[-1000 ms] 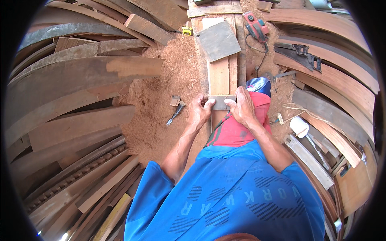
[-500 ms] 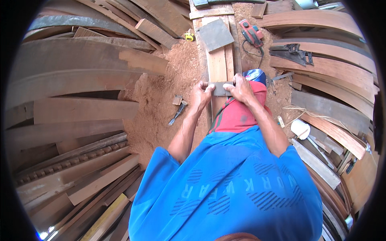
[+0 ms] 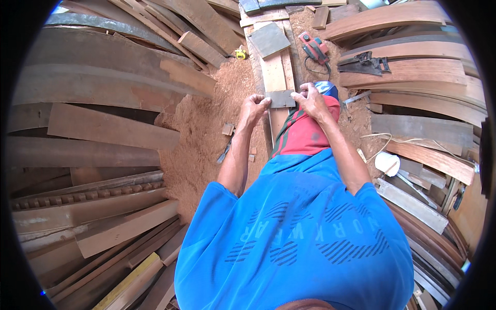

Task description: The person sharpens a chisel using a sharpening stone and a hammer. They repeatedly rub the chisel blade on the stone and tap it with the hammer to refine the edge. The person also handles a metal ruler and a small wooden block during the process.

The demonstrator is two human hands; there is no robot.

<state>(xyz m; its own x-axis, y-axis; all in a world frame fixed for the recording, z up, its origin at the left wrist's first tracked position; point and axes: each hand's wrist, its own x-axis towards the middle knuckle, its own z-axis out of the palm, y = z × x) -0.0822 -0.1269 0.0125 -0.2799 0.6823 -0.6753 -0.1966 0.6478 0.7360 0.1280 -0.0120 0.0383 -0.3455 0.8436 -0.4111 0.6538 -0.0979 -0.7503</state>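
My left hand (image 3: pixel 253 107) and my right hand (image 3: pixel 311 103) grip opposite ends of a small dark grey rectangular piece (image 3: pixel 280 99), thumbs on its top face. The piece lies crosswise over a long pale board (image 3: pixel 274 72) on a narrow plank bench (image 3: pixel 289 21). A grey square panel (image 3: pixel 268 39) rests farther up the board. My leg in red cloth (image 3: pixel 302 134) is over the bench, beside and below my right hand, with blue fabric beyond it.
A red power tool (image 3: pixel 315 49) with a cord and a black handsaw (image 3: pixel 356 67) are at right. A yellow tape measure (image 3: pixel 240 54) and a chisel (image 3: pixel 224 152) lie left among shavings. Planks (image 3: pixel 113 129) crowd both sides; a white container (image 3: pixel 387 163) sits lower right.
The whole view has shifted, with bench, hands and piece now higher in the picture and slightly left. Both hands still hold the grey piece.
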